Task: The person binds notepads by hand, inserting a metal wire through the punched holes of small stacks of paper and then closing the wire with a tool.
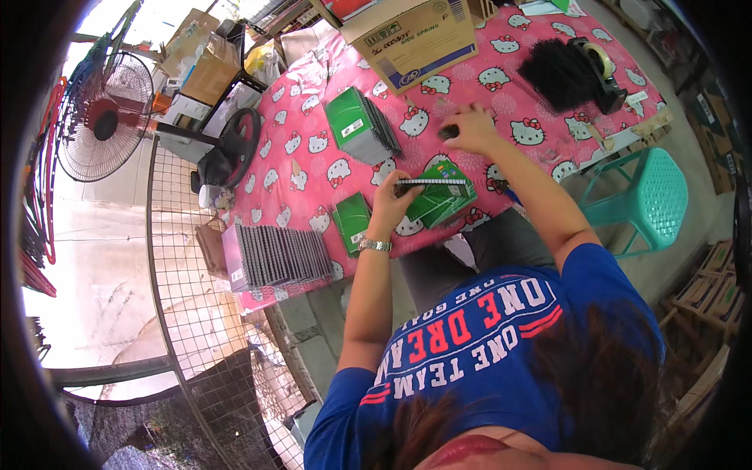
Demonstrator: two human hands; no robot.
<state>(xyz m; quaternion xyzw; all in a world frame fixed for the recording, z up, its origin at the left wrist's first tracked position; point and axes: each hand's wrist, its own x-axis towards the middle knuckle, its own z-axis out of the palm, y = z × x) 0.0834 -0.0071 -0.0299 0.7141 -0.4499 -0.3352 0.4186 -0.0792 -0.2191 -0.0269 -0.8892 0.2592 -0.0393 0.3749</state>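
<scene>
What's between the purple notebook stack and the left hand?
In the head view, a green notebook lies on the pink tablecloth between them.

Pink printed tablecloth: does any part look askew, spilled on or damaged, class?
The pink tablecloth printed with white cartoon cats looks oddly bunched into folds at its far-left corner, unlike its flatter middle. Its right edge shows tan patches, perhaps tape or wear; I cannot tell which.

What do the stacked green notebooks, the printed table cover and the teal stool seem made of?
Green notebooks: probably smooth card over paper, given flat covers and layered edges.
Table cover: smooth-looking thin vinyl or cloth; wrinkles fit either.
Stool: likely moulded plastic, shiny with a textured seat.
</scene>
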